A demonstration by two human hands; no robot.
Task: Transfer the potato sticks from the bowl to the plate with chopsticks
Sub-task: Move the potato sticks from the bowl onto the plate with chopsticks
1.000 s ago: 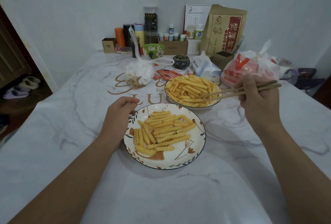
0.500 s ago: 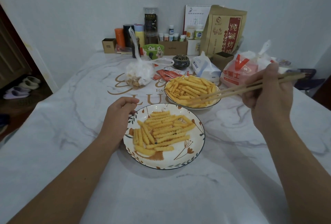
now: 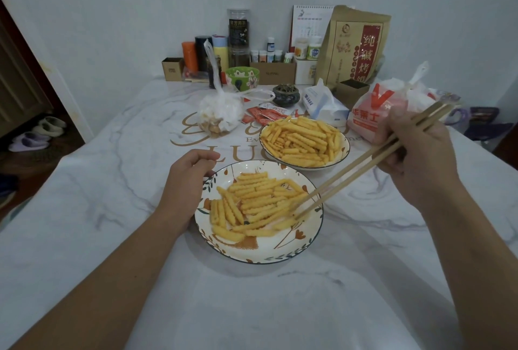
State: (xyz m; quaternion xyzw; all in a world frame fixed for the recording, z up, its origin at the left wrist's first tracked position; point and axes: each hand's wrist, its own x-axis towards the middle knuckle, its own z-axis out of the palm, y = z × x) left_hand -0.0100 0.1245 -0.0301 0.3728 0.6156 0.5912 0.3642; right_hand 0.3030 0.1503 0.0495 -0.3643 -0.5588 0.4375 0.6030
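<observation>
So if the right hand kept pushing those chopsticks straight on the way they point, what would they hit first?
Probably the potato sticks on the plate. The right hand aims the chopsticks down-left, tips already at the pile's right edge; contact is unclear.

Materials I can make out from the head camera

The chopsticks point(image 3: 361, 166) look like matt, pale wood; the plate point(image 3: 283, 248) and bowl point(image 3: 343, 150) are glossy glazed ceramic; the potato sticks point(image 3: 259, 198) are ridged and dry-looking. The table point(image 3: 252, 302) has a smooth marble-pattern surface, possibly a plastic cover. I see thin crinkled plastic bags point(image 3: 221, 113) and a matt brown paper bag point(image 3: 354, 44).
</observation>
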